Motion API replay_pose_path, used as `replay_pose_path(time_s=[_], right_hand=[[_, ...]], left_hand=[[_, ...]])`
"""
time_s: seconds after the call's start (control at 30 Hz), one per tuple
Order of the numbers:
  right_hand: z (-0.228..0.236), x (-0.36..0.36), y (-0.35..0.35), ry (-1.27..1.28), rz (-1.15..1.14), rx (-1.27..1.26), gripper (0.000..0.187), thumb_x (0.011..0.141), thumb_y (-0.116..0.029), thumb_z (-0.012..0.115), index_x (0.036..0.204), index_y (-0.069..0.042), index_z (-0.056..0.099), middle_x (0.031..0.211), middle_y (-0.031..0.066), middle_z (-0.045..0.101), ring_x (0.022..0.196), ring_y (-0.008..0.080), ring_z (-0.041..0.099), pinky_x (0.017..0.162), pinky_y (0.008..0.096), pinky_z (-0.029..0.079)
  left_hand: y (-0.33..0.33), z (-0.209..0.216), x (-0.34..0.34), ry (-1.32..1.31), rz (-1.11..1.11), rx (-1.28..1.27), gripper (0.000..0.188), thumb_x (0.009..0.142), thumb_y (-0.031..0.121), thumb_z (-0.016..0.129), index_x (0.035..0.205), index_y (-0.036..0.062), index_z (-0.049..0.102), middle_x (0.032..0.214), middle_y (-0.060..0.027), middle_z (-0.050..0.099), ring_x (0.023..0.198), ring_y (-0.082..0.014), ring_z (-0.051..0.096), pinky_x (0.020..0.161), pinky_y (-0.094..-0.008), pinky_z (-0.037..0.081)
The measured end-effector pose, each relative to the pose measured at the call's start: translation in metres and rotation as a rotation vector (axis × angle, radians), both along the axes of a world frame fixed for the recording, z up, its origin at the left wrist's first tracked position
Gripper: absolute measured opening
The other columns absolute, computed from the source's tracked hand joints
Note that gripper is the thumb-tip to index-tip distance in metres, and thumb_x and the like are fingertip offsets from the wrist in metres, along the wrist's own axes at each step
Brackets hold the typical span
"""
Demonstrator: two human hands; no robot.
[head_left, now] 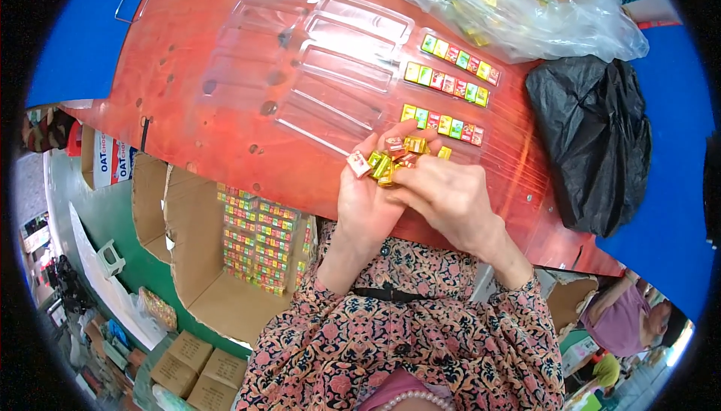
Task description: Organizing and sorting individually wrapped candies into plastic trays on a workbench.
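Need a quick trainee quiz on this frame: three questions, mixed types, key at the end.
1. Which hand has small wrapped pieces lying in it, left or right?
2. True or false: the black plastic bag lies to the right of the empty clear trays.
3. What colour is the tabletop? A) green B) red C) white

Key:
1. The left hand; the right hand has its fingers at the pieces.
2. True.
3. B.
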State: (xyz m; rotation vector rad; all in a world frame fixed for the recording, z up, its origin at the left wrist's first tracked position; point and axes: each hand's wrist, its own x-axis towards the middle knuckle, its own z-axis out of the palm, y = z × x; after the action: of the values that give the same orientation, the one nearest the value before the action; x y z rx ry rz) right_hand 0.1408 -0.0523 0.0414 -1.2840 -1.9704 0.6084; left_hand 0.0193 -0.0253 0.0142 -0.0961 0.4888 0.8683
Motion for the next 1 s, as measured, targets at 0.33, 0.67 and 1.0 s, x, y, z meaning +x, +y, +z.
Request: replay_pose_path(time_s=[0.33, 0.67, 1.0], right_hand=[[-0.004, 0.001, 0.0, 0.021, -0.046, 0.053, 0.014, 0.074, -0.009, 0.059, 0.086, -0.003, 0.06, 0.073, 0.0058, 0.058, 0.066, 0.0158, 0.059, 0.054, 0.0266, 0.046], [-0.007, 0.021, 0.001, 0.822, -0.337, -0.701, 0.013, 0.085, -0.014, 0.056, 0.087, -0.002, 0.061, 0.065, -0.0066, 0.051, 0.048, -0.0018, 0.033, 0.043, 0.0146, 0.024], [-0.006, 0.032, 0.012, 0.66, -0.318, -0.526, 0.018, 0.084, -0.016, 0.056, 0.082, 0.002, 0.061, 0.075, 0.0006, 0.057, 0.066, 0.0045, 0.05, 0.057, 0.0193, 0.04]], left_hand=[[-0.002, 0.005, -0.002, 0.151, 0.059, 0.151, 0.043, 0.089, 0.02, 0.029, 0.121, -0.0065, 0.039, 0.112, -0.0243, 0.05, 0.104, -0.0314, 0.051, 0.09, -0.0411, 0.042], [0.002, -0.006, -0.012, 0.124, -0.017, 0.06, 0.044, 0.091, 0.039, 0.033, 0.105, 0.002, 0.053, 0.098, -0.0158, 0.059, 0.089, -0.0229, 0.058, 0.064, -0.0311, 0.05], [0.007, -0.003, -0.011, 0.231, -0.102, 0.098, 0.049, 0.089, 0.043, 0.038, 0.107, -0.0005, 0.052, 0.093, -0.0134, 0.06, 0.074, -0.023, 0.062, 0.053, -0.0254, 0.05]])
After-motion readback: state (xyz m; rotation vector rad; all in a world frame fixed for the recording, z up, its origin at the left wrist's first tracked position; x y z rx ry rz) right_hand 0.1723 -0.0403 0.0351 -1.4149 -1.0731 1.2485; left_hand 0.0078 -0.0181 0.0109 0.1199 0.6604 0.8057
